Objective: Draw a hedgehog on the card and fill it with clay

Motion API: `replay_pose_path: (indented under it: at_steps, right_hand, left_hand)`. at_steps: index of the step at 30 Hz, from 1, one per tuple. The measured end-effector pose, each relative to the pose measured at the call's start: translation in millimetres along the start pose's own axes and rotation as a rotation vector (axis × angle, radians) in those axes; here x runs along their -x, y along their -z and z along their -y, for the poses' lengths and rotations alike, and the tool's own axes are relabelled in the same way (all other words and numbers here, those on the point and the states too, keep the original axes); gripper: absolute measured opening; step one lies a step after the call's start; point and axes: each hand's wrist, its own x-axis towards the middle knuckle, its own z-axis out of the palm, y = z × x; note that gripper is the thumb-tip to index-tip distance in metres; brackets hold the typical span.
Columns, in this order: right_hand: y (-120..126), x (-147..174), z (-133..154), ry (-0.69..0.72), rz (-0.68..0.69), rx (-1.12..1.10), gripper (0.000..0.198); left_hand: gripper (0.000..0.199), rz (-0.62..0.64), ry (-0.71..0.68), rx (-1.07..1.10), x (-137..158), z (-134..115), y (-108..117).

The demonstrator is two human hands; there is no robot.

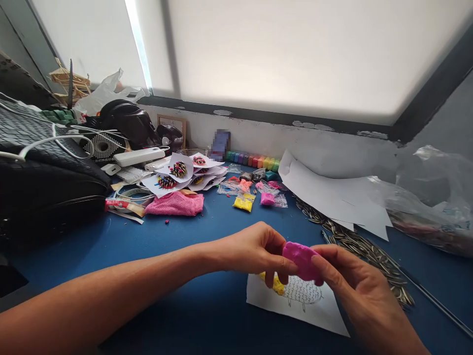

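A flattened piece of magenta modelling clay (301, 259) is held up between both hands. My left hand (260, 251) pinches its left edge between thumb and fingers. On the other side my right hand (349, 276) grips it, thumb on the near face. Beneath the hands lies a sheet of white paper (266, 300) with a drawing (305, 291) of a rounded, scale-patterned body on thin legs. Yellow clay (278, 284) covers the drawing's left part; my left fingers partly hide it.
Sunflower seeds (369, 254) and a thin rod (436, 301) lie at right, near white sheets (328, 190). Bagged yellow clay (244, 202) and magenta clay (268, 198) sit mid-table. A pink cloth (175, 203), decorated papers (181, 170) and a black bag (48, 182) are at left.
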Motion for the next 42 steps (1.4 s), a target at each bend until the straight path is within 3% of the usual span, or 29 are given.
replay_pose_path:
  at_steps: [5, 9, 14, 17, 24, 28, 37, 42]
  right_hand:
    - [1, 2, -3, -0.101, 0.102, 0.017, 0.048]
    - [-1, 5, 1, -0.104, 0.198, 0.01, 0.034]
    - [-6, 7, 5, -0.119, 0.079, 0.02, 0.036]
    - [-4, 4, 3, -0.1, 0.079, 0.05, 0.04]
    - [-1, 3, -1, -0.08, 0.053, 0.043, 0.036]
    - [-3, 4, -2, -0.056, 0.102, 0.037, 0.034]
    - [1, 1, 5, -0.052, 0.016, -0.002, 0.033]
    - [2, 4, 6, -0.017, 0.027, -0.006, 0.032]
  left_hand:
    - [0.042, 0.046, -0.001, 0.002, -1, 4, -4]
    - [0.042, 0.062, 0.032, -0.03, 0, 3, -6]
    - [0.043, 0.042, 0.032, -0.051, 1, 0, -3]
    - [0.043, -0.02, 0.028, -0.076, 1, 0, -3]
    - [0.04, -0.103, -0.05, 0.116, -4, -1, -8]
    - [0.045, -0.113, -0.036, 0.184, -7, 3, -12]
    - [0.051, -0.029, -0.01, 0.066, 1, -2, -15]
    - [0.034, -0.097, -0.065, 0.145, -4, 5, -20]
